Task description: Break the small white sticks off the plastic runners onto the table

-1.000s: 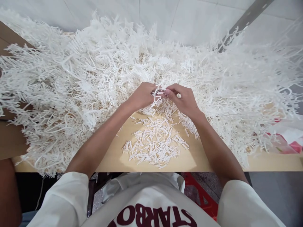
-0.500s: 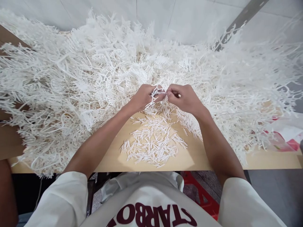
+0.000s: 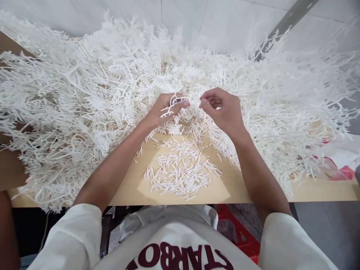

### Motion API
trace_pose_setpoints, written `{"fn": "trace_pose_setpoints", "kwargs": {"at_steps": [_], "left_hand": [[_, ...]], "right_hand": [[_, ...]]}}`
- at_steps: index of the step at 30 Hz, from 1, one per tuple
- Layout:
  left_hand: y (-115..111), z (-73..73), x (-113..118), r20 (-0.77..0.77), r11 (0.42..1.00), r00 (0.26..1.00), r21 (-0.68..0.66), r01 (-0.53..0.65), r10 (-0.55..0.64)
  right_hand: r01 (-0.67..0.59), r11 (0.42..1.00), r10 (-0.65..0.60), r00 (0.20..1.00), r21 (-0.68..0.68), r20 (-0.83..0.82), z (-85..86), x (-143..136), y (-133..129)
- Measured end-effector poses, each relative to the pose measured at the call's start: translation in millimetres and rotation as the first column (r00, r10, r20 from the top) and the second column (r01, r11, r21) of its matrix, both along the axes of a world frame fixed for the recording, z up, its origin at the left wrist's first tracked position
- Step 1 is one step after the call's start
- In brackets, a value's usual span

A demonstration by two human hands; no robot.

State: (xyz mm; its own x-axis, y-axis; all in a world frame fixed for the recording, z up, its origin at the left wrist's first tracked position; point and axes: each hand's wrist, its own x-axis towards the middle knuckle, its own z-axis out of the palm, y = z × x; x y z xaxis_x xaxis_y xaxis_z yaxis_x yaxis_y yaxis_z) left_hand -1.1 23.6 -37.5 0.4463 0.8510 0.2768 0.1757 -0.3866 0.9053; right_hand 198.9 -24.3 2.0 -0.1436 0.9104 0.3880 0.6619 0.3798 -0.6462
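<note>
My left hand (image 3: 168, 107) is closed around a white branched plastic piece (image 3: 172, 105), its thin forked ends sticking out past the thumb. Facing it across a small gap, my right hand (image 3: 222, 108) has curled fingers, with the thumb and index tips slightly parted and nothing visible between them. Both hands are over the near side of a big heap of similar white branched pieces (image 3: 132, 75). Below them on the table (image 3: 129, 187) lies a loose pile of short, thin white sticks (image 3: 182, 168).
The heap spreads across most of the table, against a pale wall (image 3: 182, 18). Red-and-white plastic packaging (image 3: 336, 168) lies at the right. Brown cardboard (image 3: 12, 168) stands at the left. A red plastic object (image 3: 239, 232) shows below the table edge.
My hands have moved apart and a little up: the left went left with its branched piece, the right slightly right. Its thumb and index finger have loosened from a pinch.
</note>
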Motion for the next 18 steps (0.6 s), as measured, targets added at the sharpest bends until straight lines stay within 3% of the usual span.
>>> {"fn": "trace_pose_setpoints", "kwargs": {"at_steps": [3, 6, 12, 18], "left_hand": [[-3, 4.2, 1, 0.03, 0.998, 0.999, -0.051, 0.032, -0.03], [-8, 9.2, 3, 0.006, 0.997, 0.998, -0.026, 0.07, -0.07], [-13, 10.0, 9, 0.06, 0.997, 0.998, -0.079, 0.007, -0.003], [-8, 7.0, 10, 0.13, 0.993, 0.991, -0.11, -0.03, 0.044]], "right_hand": [[0.004, 1.0, -0.006, 0.998, 0.031, 0.061, -6.8, 5, 6], [-0.072, 0.997, 0.067, 0.992, 0.041, 0.106, -4.6, 3, 5], [-0.198, 0.97, 0.222, 0.958, -0.142, 0.182, -0.9, -2, -1], [-0.249, 0.951, 0.266, 0.961, -0.183, 0.072, 7.8, -1, -3]]}}
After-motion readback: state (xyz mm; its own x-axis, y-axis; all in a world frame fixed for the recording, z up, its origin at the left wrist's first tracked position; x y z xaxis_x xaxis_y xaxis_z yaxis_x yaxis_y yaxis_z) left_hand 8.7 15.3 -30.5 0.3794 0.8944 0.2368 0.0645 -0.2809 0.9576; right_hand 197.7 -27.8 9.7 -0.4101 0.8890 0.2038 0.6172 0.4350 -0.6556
